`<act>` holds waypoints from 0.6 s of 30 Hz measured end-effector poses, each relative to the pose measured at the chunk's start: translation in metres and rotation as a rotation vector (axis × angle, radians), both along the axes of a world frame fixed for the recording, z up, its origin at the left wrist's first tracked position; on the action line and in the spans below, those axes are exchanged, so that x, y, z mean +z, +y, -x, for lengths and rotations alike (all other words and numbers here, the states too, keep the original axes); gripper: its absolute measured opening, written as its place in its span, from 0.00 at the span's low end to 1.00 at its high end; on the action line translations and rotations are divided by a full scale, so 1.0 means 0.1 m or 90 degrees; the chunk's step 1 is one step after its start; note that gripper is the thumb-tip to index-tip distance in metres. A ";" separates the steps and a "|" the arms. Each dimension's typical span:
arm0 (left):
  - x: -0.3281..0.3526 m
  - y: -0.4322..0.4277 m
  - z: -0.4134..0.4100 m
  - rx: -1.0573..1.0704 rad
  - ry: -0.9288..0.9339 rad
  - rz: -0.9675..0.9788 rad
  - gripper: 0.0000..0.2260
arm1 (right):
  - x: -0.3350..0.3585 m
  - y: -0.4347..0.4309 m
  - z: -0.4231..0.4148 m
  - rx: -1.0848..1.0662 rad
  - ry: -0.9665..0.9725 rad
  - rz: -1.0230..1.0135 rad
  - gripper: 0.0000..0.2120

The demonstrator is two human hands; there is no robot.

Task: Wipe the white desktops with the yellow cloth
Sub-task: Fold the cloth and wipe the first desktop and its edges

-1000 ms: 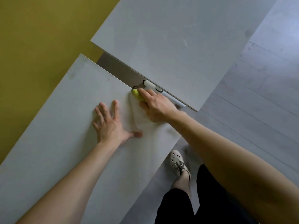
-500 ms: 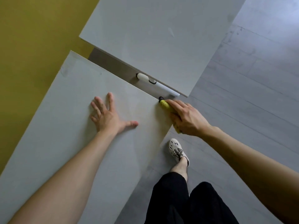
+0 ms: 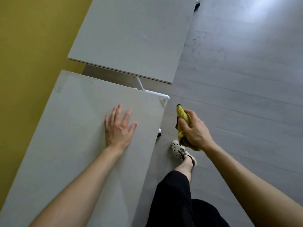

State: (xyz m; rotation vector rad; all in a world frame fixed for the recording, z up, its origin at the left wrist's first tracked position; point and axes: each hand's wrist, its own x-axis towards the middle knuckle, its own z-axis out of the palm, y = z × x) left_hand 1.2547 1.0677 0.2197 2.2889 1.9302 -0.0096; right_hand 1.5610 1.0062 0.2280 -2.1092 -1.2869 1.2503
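Views: one, a wide-angle camera worn on the person's head.
Position: above the near bench (image 3: 65, 145) and the strip of floor (image 3: 246, 112) beside it.
Facing: steeply down and slightly forward; the person's own shoe (image 3: 179, 149) shows low in the middle.
Nearness: close; both forearms rise from the lower corners to the left hand (image 3: 118, 128) and right hand (image 3: 196, 131) near mid-frame.
Coverage: near bench lower left, far bench (image 3: 131, 35) upper middle, yellow surface (image 3: 24, 63) along the left, floor filling the right.
Lens: bench edges run slantwise across the frame.
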 end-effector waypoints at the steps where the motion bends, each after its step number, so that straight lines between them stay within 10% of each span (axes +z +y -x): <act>1: -0.06 -0.16 -0.02 -0.065 -0.015 -0.024 0.25 | -0.02 -0.11 0.07 -0.040 0.007 -0.004 0.21; 11: -0.38 -0.67 0.24 -0.233 -0.062 -0.102 0.26 | -0.40 -0.87 1.93 -0.320 0.177 -0.182 0.30; 18: -0.45 -0.63 0.26 -0.237 -0.078 -0.137 0.25 | -0.53 -0.19 1.64 -0.331 0.155 -0.264 0.31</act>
